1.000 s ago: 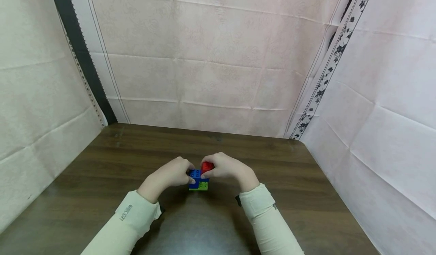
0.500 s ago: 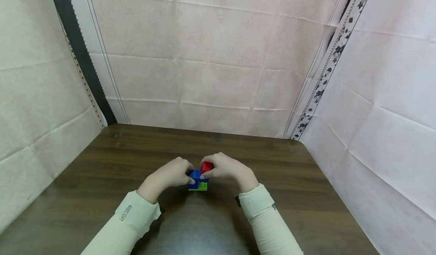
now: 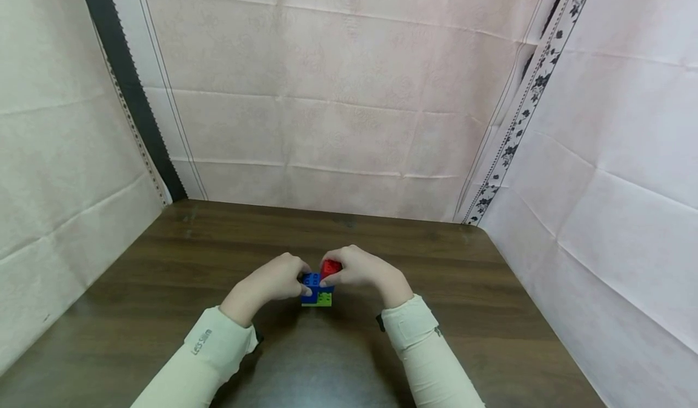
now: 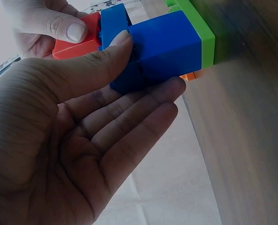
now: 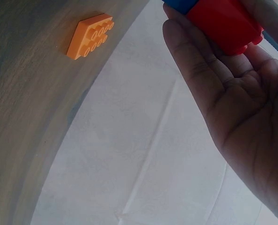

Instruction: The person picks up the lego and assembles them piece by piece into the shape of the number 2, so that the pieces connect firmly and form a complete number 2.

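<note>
A small stack of toy building bricks stands on the table in front of me, with a green brick [image 3: 325, 300] at its base. On the green one sits a blue brick [image 4: 169, 44], and a second blue brick [image 4: 114, 26] lies on top of that. My left hand [image 3: 274, 278] pinches the blue bricks between thumb and fingers. From the other side, my right hand [image 3: 364, 267] grips a red brick [image 3: 329, 268] set on the upper blue brick's right end. The red brick's studs [image 5: 242, 49] face my right palm.
An orange brick [image 5: 90, 35] lies on the table beyond the stack, mostly hidden behind it in the left wrist view. The brown wooden table [image 3: 436, 311] is bordered by pale cloth hangings [image 3: 338, 105] at the back and both sides.
Both hands keep their hold on the bricks, and the stack stays in place. Only a very slight shift of the whole view shows.
</note>
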`<act>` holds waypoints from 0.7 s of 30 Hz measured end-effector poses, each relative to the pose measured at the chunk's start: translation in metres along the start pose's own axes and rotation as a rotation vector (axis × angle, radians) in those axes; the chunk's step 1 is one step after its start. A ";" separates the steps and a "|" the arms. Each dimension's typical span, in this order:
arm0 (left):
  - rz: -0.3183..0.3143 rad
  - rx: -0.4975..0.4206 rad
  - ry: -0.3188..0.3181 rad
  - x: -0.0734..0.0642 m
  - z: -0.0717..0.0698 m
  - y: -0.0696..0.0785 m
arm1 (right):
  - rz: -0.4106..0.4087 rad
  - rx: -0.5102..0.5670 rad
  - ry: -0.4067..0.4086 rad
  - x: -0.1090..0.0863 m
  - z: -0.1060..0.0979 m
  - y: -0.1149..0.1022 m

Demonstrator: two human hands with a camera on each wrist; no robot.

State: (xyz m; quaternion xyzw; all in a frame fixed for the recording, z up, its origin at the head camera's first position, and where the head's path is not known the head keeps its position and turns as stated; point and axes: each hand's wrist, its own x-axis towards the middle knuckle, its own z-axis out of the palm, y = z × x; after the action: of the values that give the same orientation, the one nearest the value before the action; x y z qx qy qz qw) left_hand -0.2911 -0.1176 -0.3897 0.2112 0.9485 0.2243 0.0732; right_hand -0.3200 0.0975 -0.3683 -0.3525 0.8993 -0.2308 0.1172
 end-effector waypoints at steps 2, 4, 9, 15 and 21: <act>0.000 0.002 -0.001 0.000 0.000 0.000 | 0.001 0.001 0.000 0.000 0.000 0.000; 0.000 0.005 -0.002 0.000 0.001 0.000 | 0.002 0.000 0.000 0.000 0.000 0.000; 0.004 0.011 0.000 0.001 0.001 0.001 | -0.004 -0.016 -0.003 0.001 -0.001 -0.002; 0.007 0.016 0.003 0.001 0.000 0.001 | 0.009 -0.049 -0.010 0.003 -0.001 -0.006; 0.001 -0.001 0.002 0.002 0.001 0.000 | 0.012 -0.082 -0.013 0.005 0.002 -0.011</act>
State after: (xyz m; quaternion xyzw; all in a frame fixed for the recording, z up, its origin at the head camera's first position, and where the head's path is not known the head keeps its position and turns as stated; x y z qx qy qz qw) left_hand -0.2928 -0.1164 -0.3907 0.2116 0.9484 0.2248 0.0723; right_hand -0.3164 0.0862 -0.3645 -0.3534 0.9093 -0.1905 0.1099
